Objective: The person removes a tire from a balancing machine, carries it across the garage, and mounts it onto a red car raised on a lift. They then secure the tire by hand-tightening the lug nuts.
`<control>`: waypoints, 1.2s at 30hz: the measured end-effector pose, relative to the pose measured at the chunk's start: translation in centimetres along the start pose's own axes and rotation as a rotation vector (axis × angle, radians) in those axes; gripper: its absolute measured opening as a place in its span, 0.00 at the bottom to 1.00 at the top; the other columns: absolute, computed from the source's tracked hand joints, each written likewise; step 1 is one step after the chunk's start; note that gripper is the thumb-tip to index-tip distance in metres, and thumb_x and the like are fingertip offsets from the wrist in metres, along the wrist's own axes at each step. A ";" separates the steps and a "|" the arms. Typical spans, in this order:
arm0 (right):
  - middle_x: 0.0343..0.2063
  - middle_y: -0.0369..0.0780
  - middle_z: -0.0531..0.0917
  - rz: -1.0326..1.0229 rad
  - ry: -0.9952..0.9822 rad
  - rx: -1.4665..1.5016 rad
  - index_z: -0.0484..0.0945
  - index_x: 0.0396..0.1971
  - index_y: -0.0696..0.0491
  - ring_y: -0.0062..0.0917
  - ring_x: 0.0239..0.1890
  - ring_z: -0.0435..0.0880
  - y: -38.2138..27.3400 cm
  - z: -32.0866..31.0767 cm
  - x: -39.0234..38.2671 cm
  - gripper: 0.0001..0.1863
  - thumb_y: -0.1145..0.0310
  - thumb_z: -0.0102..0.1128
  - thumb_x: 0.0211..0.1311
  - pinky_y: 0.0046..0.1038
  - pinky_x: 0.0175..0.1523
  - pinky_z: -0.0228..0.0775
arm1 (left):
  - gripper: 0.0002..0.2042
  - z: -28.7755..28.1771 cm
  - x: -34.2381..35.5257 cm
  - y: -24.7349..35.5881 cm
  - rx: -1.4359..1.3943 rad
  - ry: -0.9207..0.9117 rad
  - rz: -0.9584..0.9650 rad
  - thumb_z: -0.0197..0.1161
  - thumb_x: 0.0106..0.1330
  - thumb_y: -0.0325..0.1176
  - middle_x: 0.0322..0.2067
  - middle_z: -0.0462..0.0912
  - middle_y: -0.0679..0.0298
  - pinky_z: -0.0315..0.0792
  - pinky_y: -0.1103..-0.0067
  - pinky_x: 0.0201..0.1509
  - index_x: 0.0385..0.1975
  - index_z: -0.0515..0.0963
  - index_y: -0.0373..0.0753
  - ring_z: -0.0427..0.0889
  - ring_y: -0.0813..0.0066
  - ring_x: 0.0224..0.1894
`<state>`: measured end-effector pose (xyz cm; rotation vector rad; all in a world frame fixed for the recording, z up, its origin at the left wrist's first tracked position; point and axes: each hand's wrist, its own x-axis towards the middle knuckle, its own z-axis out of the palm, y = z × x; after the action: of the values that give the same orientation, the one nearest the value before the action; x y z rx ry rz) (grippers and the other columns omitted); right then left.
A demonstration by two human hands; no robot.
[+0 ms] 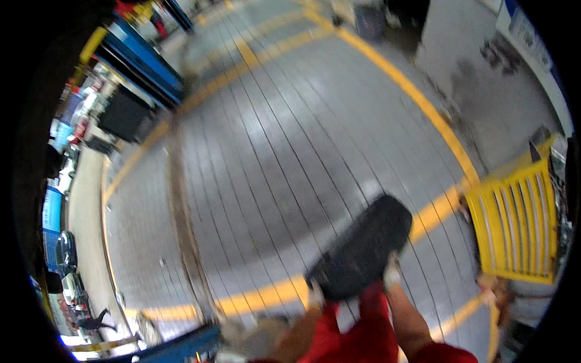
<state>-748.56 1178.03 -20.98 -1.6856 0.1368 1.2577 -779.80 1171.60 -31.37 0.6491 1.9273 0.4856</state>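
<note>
A black oblong object with rounded ends (360,242), slightly blurred, is held low in front of me, slanting up to the right over the grey, yellow-lined floor. My left hand (316,294), in a pale glove, grips its near left end. My right hand (392,271), also gloved, holds its lower right side. The fingers of both are partly hidden by the object. My red trousers (339,339) show beneath it.
Right of me stands a yellow slatted rack (513,227) beside a pale wall (454,48). Blue posts (145,66) and a dark box (124,112) stand upper left. Along the left are parked cars (66,251) and a walking person (94,322).
</note>
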 end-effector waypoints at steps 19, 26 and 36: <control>0.80 0.37 0.59 0.227 -0.026 0.556 0.58 0.80 0.45 0.41 0.80 0.58 9.0 -6.6 16.1 0.41 0.33 0.32 0.79 0.49 0.81 0.52 | 0.40 -3.5 12.0 7.6 -0.262 0.016 -0.180 0.45 0.77 0.69 0.61 0.80 0.54 0.74 0.72 0.56 0.71 0.70 0.39 0.81 0.67 0.53; 0.79 0.38 0.61 0.302 0.067 0.541 0.60 0.79 0.45 0.42 0.79 0.60 10.4 -3.2 16.7 0.41 0.32 0.32 0.78 0.48 0.81 0.53 | 0.42 -2.9 25.9 -0.6 -0.789 -0.361 -0.165 0.46 0.76 0.70 0.69 0.76 0.54 0.66 0.64 0.75 0.71 0.69 0.33 0.75 0.57 0.69; 0.77 0.40 0.64 0.297 0.159 0.461 0.62 0.78 0.45 0.42 0.77 0.62 12.0 -0.4 16.1 0.42 0.30 0.33 0.77 0.47 0.80 0.55 | 0.35 -0.2 25.6 -5.4 -1.130 -0.453 -0.311 0.50 0.78 0.64 0.70 0.75 0.60 0.64 0.64 0.77 0.72 0.70 0.41 0.73 0.58 0.70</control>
<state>-748.04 1178.63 -41.09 -1.3884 0.7399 1.1890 -790.25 1183.52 -52.16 -0.2653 1.0329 0.9941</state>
